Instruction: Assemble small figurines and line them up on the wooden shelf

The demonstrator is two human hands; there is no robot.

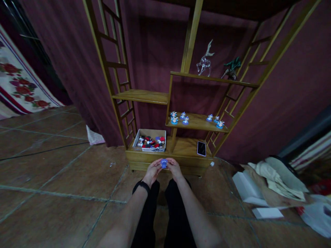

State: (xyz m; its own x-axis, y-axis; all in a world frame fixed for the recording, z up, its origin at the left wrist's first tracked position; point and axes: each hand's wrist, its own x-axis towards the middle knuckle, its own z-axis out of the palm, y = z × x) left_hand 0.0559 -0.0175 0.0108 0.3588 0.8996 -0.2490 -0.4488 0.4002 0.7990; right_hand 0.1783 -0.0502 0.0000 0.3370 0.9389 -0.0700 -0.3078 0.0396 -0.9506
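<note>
At the lower centre of the frame, our left hand [154, 168] and right hand [173, 167] are narrowed on a small purple piece [163, 163], gripping it from either side. Just above and to the left, we see a cardboard box [155, 150] of jumbled red, black and white pieces [150, 140]; its front seems to carry print, too small for us to read. Right of centre, small figures [186, 120] stand on a wooden shelf [198, 121], above a dark-screened device [201, 148].
</note>
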